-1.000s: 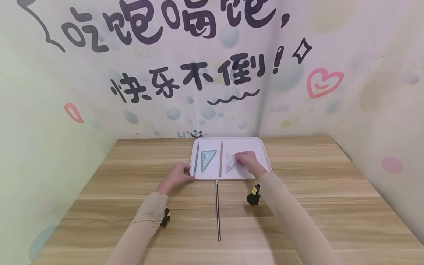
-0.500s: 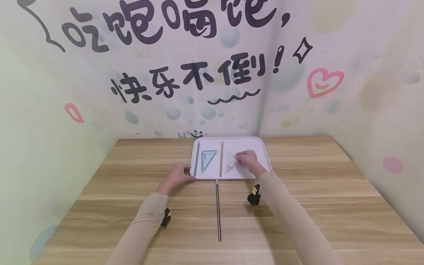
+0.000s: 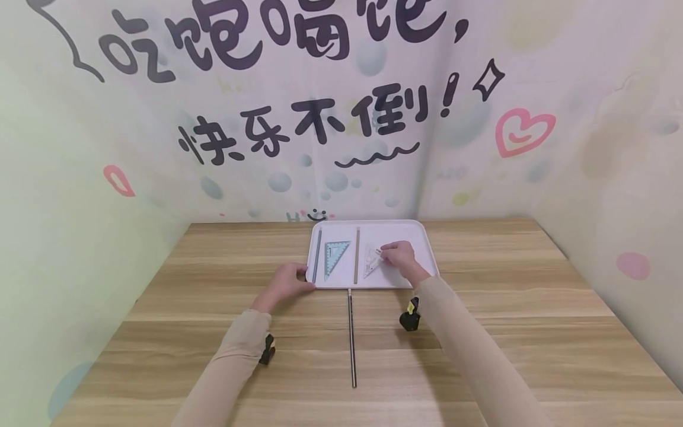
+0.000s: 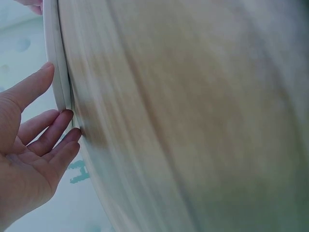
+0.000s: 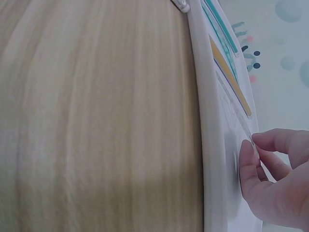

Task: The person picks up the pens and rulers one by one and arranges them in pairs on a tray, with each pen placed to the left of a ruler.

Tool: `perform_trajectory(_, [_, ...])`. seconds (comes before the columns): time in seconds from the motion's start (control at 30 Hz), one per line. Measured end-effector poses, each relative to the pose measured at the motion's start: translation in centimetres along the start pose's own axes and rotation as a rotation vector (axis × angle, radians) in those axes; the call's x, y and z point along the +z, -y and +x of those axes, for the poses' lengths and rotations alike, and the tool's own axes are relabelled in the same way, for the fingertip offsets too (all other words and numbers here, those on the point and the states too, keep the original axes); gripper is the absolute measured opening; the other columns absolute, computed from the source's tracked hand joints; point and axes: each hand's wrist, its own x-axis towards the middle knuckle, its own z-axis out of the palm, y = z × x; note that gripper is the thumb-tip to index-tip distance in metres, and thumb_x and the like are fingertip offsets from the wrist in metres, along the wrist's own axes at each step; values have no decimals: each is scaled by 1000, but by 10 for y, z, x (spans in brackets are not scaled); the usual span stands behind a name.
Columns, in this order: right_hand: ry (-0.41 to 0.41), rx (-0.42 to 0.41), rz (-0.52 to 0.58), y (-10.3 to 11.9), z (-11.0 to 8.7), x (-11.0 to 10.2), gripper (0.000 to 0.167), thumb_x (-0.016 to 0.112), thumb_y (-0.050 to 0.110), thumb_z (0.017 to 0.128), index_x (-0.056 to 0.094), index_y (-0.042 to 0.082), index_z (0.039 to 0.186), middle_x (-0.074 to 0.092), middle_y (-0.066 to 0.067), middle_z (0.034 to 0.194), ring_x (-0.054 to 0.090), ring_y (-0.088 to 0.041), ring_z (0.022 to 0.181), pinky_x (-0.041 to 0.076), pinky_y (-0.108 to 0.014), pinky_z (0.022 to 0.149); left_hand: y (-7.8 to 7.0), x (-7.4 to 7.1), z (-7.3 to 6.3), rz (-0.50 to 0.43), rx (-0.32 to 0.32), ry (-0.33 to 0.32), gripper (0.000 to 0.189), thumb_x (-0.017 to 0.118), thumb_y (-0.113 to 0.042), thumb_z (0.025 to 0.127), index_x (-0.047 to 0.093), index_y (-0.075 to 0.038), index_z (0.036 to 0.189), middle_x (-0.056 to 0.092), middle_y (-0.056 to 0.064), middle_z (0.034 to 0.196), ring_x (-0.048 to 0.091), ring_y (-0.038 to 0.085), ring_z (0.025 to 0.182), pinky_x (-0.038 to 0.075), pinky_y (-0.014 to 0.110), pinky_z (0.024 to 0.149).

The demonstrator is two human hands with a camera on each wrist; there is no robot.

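Observation:
A white tray (image 3: 427, 249) lies at the table's back edge. My left hand (image 3: 285, 281) holds its near left corner, thumb at the front side and fingers on the left side, as the left wrist view (image 4: 34, 135) also shows. With thumb and fingertips my right hand (image 3: 400, 258) pinches a clear set square (image 3: 372, 262) over the tray's right half; the hand hides part of it. To its left in the tray lie a gold pencil (image 3: 357, 255), a light blue set square (image 3: 335, 258) and a blue-grey pencil (image 3: 317, 255).
A dark striped pencil (image 3: 352, 338) lies on the wooden table (image 3: 213, 273), pointing from the tray's front edge towards me. A printed wall sheet (image 3: 299, 190) stands right behind the tray. Black camera mounts (image 3: 409, 317) sit at both wrists.
Almost nothing differs. The clear set square and the right hand's fingers have shifted very slightly to the right; the left hand stays at the tray corner.

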Motion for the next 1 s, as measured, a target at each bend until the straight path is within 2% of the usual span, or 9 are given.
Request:
perform_trajectory(0.07, [-3, 18, -24, 11, -13, -1, 31, 55, -6, 75, 62, -10, 104, 61, -21, 102, 52, -7, 62, 45, -19, 62, 0, 0, 1, -7, 8, 1, 28, 74, -11, 72, 66, -2, 98, 64, 5, 88, 51, 15, 77, 43, 34, 77])
perform_trajectory(0.17, [-8, 6, -35, 10, -12, 0, 31, 55, -6, 74, 62, -10, 104, 61, -20, 101, 50, -5, 58, 43, -17, 57, 0, 0, 1, -14, 19, 3, 26, 74, -11, 72, 66, -2, 95, 63, 5, 84, 49, 15, 75, 42, 32, 74])
perform_trajectory(0.37, [-29, -15, -95, 10, -16, 1, 29, 56, -4, 75, 63, -8, 104, 61, -19, 97, 50, -8, 61, 42, -19, 58, 1, 0, 1, -13, 30, 3, 26, 74, -10, 72, 66, -1, 95, 64, 6, 85, 50, 16, 75, 43, 33, 74])
perform_trajectory(0.63, [-60, 1, -159, 16, -21, 3, 29, 57, 1, 78, 62, -5, 106, 59, -19, 107, 56, -17, 78, 45, -25, 69, 0, 0, 1, -12, 32, 6, 25, 74, -10, 72, 66, -1, 93, 62, 5, 82, 49, 15, 74, 41, 32, 74])
perform_trajectory(1.0, [-62, -69, -230, 17, -23, 3, 30, 58, 4, 79, 61, -5, 107, 60, -20, 108, 57, -26, 89, 45, -33, 77, 0, -1, 0, -12, 27, 1, 27, 74, -10, 72, 66, -1, 96, 64, 7, 86, 51, 16, 77, 43, 35, 77])
